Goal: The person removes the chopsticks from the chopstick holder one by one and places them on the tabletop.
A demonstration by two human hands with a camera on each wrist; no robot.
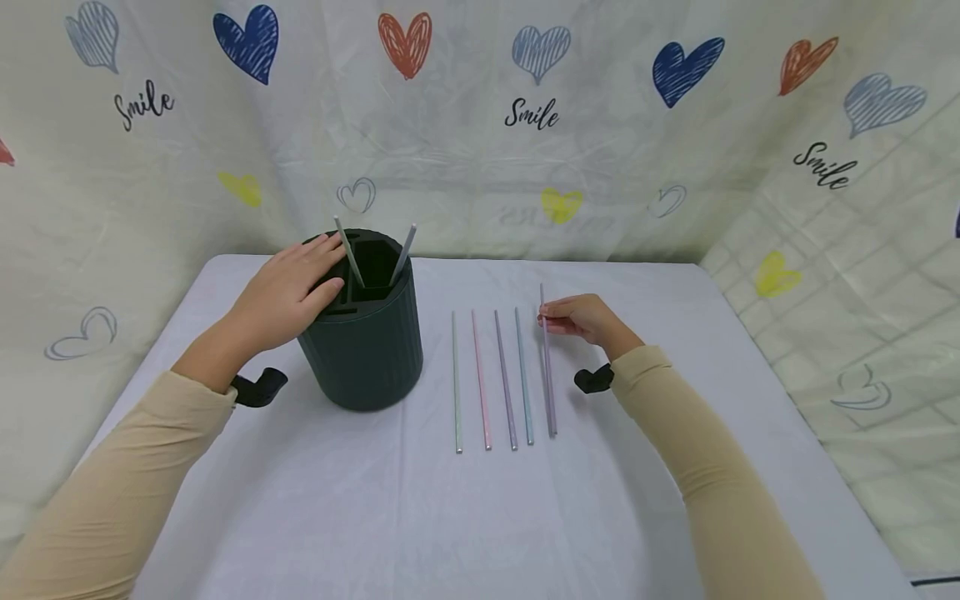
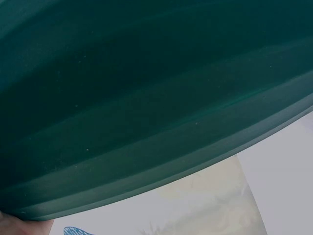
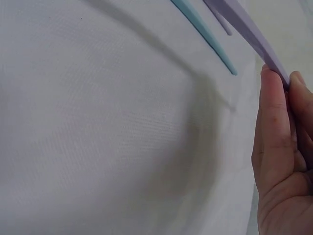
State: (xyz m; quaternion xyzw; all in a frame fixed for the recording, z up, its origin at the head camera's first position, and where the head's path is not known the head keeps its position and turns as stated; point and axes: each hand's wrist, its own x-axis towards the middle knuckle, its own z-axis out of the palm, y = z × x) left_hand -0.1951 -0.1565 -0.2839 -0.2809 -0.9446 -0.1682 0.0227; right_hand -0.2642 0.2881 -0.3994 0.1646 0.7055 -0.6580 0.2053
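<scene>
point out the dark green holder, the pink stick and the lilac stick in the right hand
Dark green holder (image 1: 367, 358): head view, ribbed front wall
Pink stick (image 1: 481, 380): head view, middle of its shaft
Held lilac stick (image 3: 252, 34): right wrist view, its shaft

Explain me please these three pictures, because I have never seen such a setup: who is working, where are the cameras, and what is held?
There is no machine, only a person with two bare hands. The wide picture comes from a camera worn on the head, looking down; the other two come from cameras on the wrists.

On the white-covered table, the left hand rests on the top of a dark green divided holder, in which two thin sticks stand. The left wrist picture is mostly this holder's side. Next to it lie a green stick, a pink stick, a purple stick and a blue stick. The right hand pinches a lilac stick.
</scene>
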